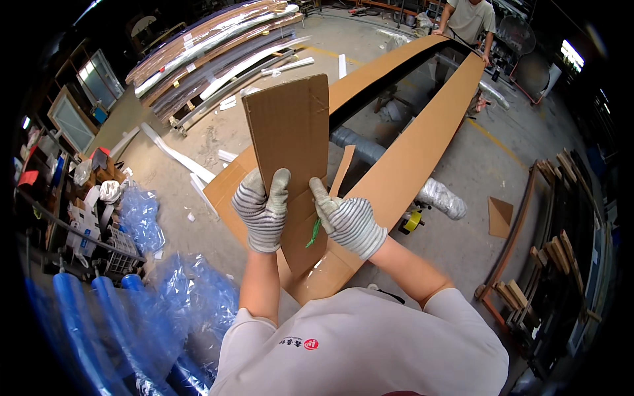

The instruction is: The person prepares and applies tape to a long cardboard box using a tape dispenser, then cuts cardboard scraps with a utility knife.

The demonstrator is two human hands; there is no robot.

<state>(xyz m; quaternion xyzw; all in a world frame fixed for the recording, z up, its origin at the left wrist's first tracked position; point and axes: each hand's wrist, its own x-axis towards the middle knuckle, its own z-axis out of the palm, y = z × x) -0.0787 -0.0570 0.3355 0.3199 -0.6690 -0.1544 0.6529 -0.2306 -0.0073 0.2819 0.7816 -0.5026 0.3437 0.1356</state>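
Observation:
Upright in front of me is a long strip of brown cardboard (288,125), held by its two side edges. My left hand (262,210), in a striped white work glove, is closed on its left edge with the thumb on its face. My right hand (350,221), gloved alike, is closed on the right edge. A bit of green string (314,232) hangs beside the right fingers. Behind the strip lies a long frame covered with cardboard (409,158), its middle open over dark supports. A narrow cardboard flap (343,170) sticks up near my right hand.
A co-worker (472,20) has both hands on the frame's far end. Wrapped long boards (211,59) are stacked at the back left. Blue plastic film (191,297) and blue rolls (79,323) lie at lower left. A rack with wooden blocks (548,257) stands right; a yellow tape roll (413,222) sits nearer.

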